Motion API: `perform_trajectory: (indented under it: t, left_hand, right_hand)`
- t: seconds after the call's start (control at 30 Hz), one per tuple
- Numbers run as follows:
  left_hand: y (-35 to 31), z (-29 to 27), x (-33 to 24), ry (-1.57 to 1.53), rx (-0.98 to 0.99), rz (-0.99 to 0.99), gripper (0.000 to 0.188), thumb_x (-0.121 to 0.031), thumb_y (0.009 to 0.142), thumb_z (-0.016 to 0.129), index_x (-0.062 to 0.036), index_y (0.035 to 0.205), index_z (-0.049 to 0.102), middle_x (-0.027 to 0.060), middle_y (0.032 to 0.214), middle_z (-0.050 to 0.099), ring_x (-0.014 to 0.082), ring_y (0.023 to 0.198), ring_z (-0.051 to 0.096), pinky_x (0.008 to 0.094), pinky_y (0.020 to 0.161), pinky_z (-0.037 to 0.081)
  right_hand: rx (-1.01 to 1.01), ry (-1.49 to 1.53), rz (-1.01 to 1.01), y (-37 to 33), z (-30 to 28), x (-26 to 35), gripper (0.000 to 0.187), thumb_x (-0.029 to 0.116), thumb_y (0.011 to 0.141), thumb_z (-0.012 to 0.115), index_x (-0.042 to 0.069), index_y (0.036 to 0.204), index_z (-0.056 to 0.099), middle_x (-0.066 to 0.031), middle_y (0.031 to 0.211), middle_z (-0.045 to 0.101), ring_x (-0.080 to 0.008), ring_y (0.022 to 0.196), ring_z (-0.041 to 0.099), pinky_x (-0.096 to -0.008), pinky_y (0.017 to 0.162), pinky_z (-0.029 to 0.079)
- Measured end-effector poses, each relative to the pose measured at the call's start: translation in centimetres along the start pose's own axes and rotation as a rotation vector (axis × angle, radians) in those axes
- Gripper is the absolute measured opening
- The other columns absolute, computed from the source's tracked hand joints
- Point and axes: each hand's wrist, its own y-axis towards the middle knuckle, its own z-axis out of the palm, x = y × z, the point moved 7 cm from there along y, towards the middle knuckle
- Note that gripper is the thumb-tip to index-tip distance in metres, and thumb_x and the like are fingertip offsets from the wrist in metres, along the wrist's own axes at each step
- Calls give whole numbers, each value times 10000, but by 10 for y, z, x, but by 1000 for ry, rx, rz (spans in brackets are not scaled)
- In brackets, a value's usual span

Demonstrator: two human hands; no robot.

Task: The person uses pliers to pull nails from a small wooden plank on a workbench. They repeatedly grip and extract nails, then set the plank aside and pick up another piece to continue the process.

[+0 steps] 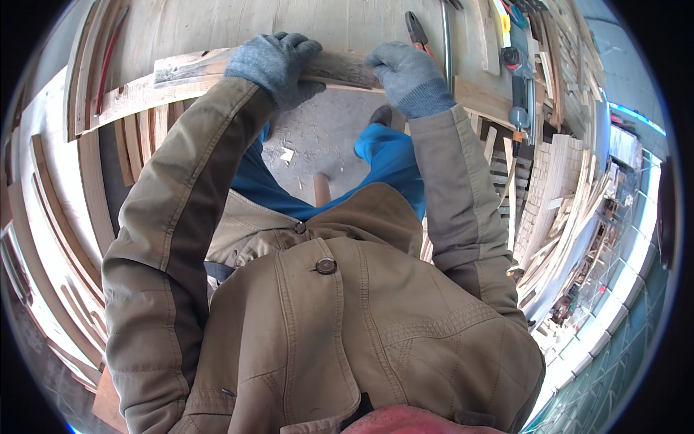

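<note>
A weathered wooden board [336,66] with a greyish face lies along the near edge of the workbench [347,25]. My left hand [273,66], in a grey knit glove, is wrapped over its middle, with the thumb on the near side. At the board's right end my right hand [410,78], gloved alike, is closed with its fingers curled against the wood. The palm side of the right hand is hidden. Just beyond it lie pliers [416,30] with red handles, and beside them a metal rod [447,47].
A power tool [517,94] lies at the right of the bench. Wood strips [567,231] are piled at the right, and more boards [61,224] stand at the left. On the bench's left rests a thin red bar [110,61]. Wood chips [288,154] litter the floor below.
</note>
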Motion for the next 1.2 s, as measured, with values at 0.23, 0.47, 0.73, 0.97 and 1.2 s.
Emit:
perform_trajectory:
  t: [0.23,0.47,0.73,0.97,1.2]
  left_hand:
    - [3,0,-1,-4,7,2,705,-532,825,826,-171,1400,637,119,1374,678,356,1210,678,461,1056,557]
    - [1,1,0,0,43,-16,712,-535,836,816,-178,1421,621,115,1382,674,357,1224,672,462,1060,557]
    - [1,0,1,-8,9,1,714,-542,825,818,-169,1405,634,125,1373,675,359,1195,683,462,1043,559]
    - [-1,-2,0,-33,-31,17,694,-531,820,818,-156,1380,653,130,1354,683,367,1190,681,464,1035,558]
    - [-1,-3,-1,-16,-29,1,687,-519,823,816,-152,1380,652,123,1346,686,363,1206,673,461,1040,557]
  right_hand:
    - [15,-145,1,-5,-2,14,183,107,960,706,65,1128,766,-126,1080,753,-305,1031,732,-389,937,590]
    - [-18,-196,19,-9,4,24,173,109,961,688,63,1114,755,-133,1073,747,-327,991,732,-422,907,594]
    - [-20,-102,59,-12,-6,21,182,114,971,683,48,1130,743,-142,1114,753,-297,1026,739,-411,916,588]
    - [-213,15,223,-56,-22,-5,147,107,972,700,49,1102,737,-171,965,763,-282,895,765,-390,804,603]
    - [-278,107,155,-69,5,4,127,174,972,681,80,1053,702,-192,917,751,-368,870,753,-475,771,589]
